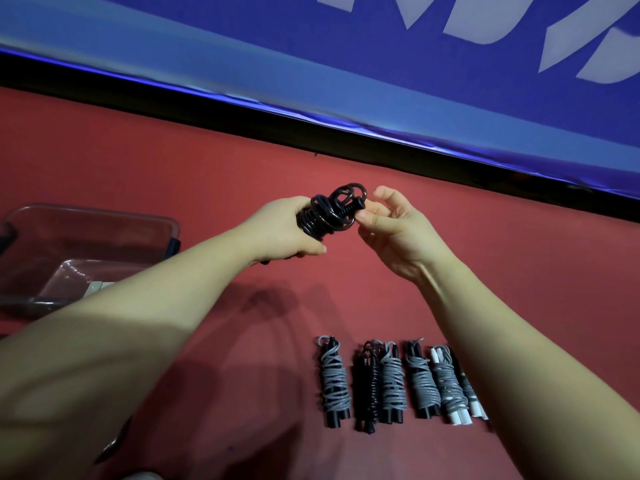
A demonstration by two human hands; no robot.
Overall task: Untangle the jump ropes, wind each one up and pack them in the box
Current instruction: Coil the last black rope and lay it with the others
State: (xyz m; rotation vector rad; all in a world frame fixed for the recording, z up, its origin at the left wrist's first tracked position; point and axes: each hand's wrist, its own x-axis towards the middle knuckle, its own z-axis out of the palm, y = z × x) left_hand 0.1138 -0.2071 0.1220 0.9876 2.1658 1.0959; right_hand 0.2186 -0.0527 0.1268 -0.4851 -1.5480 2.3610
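The black jump rope (pixel 329 213) is held up above the red surface (pixel 502 278), between the two hands and a little beyond the row of wound ropes (pixel 398 382). The left hand (pixel 287 230) grips it in a full fist around the coiled part. The bundle's long axis slants from the lower left, where dark butt ends poke out under the fist, up to the right, and a handle tip points at the right hand (pixel 391 230). That hand's thumb and forefinger pinch narrowly at the loose loops by the tip (the exact contact is hard to make out), with its other fingers loosely spread. The finished bundles lie side by side, nearly parallel, their long axes running away from the person; most are grey cord on black handles, one is all black, and the rightmost have white handles. A clear plastic box (pixel 90 211) sits to the left, partly behind the left forearm.
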